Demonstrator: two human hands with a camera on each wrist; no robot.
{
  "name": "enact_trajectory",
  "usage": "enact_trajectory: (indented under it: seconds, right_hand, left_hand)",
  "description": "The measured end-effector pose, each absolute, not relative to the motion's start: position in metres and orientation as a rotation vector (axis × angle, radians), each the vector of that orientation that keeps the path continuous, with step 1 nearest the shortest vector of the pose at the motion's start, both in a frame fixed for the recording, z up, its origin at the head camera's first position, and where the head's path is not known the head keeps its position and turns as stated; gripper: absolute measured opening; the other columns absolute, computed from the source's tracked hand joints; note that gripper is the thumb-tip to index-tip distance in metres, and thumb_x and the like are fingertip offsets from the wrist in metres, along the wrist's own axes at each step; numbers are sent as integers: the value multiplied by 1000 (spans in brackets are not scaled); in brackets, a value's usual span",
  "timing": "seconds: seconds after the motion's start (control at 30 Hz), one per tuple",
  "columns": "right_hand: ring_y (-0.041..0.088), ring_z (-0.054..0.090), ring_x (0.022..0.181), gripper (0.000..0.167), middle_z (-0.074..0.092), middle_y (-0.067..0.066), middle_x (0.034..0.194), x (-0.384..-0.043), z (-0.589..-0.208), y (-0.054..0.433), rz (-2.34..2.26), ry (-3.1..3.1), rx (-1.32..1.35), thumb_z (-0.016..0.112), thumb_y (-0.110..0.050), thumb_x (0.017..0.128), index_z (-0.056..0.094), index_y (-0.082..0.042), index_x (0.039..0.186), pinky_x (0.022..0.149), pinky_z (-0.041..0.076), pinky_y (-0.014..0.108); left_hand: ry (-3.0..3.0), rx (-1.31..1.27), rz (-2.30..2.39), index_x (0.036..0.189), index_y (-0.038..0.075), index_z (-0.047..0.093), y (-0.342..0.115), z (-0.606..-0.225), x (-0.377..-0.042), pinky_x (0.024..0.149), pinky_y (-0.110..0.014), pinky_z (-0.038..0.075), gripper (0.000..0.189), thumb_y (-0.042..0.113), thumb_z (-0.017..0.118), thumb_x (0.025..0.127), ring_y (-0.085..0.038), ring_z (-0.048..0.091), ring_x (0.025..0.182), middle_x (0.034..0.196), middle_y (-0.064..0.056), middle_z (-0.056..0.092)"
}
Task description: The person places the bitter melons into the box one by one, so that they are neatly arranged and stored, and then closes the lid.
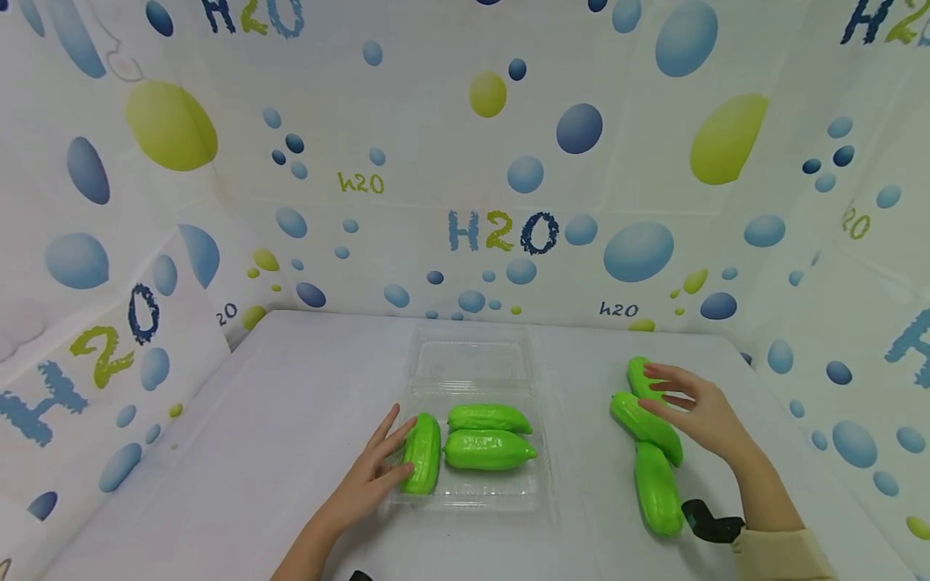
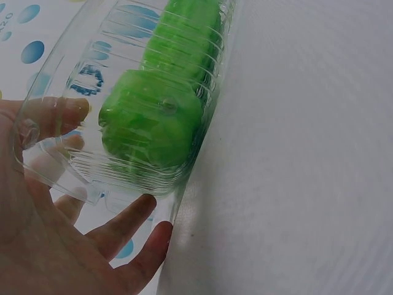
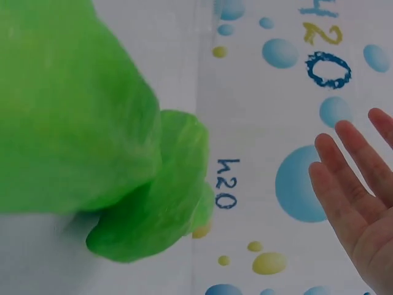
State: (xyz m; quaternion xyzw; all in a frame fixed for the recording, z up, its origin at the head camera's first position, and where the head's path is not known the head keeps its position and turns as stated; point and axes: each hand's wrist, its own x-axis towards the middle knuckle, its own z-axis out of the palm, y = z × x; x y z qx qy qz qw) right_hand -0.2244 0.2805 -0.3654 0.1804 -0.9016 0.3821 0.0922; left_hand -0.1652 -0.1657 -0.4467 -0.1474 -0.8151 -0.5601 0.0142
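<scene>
A clear plastic clamshell box (image 1: 501, 494) lies with its lid folded back on the white table. Inside are three glossy, bumpy green cucumber-shaped vegetables: one upright cucumber (image 1: 423, 453) at the left, and two lying crosswise, an upper cucumber (image 1: 488, 418) and a lower cucumber (image 1: 490, 449). My left hand (image 1: 370, 476) is at the box's left side, fingers spread and loosely extended at its wall (image 2: 132, 178). To the right, my right hand (image 1: 697, 410) hovers with fingers extended over a far cucumber (image 1: 638, 373) and a middle cucumber (image 1: 647, 424). A near cucumber (image 1: 657, 492) lies below them.
The box's lid (image 1: 472, 359) extends toward the back of the table (image 1: 320, 379). A black wrist device (image 1: 710, 524) shows beside the right forearm. Behind and at both sides hangs a white curtain (image 1: 421, 129) with coloured dots and H2O lettering.
</scene>
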Motion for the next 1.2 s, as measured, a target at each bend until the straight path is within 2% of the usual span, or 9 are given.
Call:
enact_trajectory:
  seconds: [0.17, 0.37, 0.57, 0.7, 0.9, 1.2]
  right_hand:
    - [25, 56, 101, 51, 55, 17, 121, -226, -368, 288, 1093, -2690, 500, 65, -25, 85, 48, -7, 130, 83, 48, 38]
    - [33, 54, 104, 53, 54, 19, 122, -227, -373, 294, 1094, -2707, 461, 65, -27, 85, 47, -7, 132, 84, 47, 40]
    - [37, 53, 106, 55, 53, 21, 123, -230, -379, 301, 1107, -2711, 438, 65, -26, 86, 46, -4, 132, 85, 44, 48]
    - [39, 52, 107, 56, 52, 23, 124, -230, -384, 307, 1109, -2735, 408, 64, -28, 86, 45, -2, 132, 84, 44, 50]
    - [40, 53, 105, 58, 53, 22, 122, -234, -398, 316, 1094, -2772, 359, 64, -33, 86, 46, -3, 131, 76, 49, 49]
    - [43, 51, 107, 58, 49, 25, 125, -235, -408, 322, 1135, -2829, 340, 62, -32, 87, 44, 1, 131, 79, 46, 54]
  left_hand:
    - [-2539, -457, -1741, 139, 11, 39, -166, -447, -165, 81, -21, 46, 56, 12, 60, 87, -39, 25, 131, 153, -10, 4]
    - [-2536, -466, -1747, 139, 11, 39, -167, -447, -165, 81, -22, 45, 56, 12, 60, 87, -40, 26, 131, 153, -10, 4]
    - [-2531, -486, -1744, 140, 10, 39, -167, -447, -166, 81, -22, 46, 56, 12, 59, 88, -41, 25, 131, 153, -11, 4]
    - [-2524, -495, -1750, 139, 9, 39, -168, -447, -167, 80, -23, 46, 56, 12, 59, 88, -42, 26, 130, 153, -12, 3]
    - [-2532, -485, -1752, 139, 10, 39, -167, -447, -166, 81, -23, 46, 56, 12, 59, 87, -42, 27, 130, 153, -11, 3]
    - [-2531, -477, -1752, 139, 11, 40, -167, -448, -166, 80, -23, 46, 56, 11, 60, 87, -40, 26, 130, 153, -10, 4]
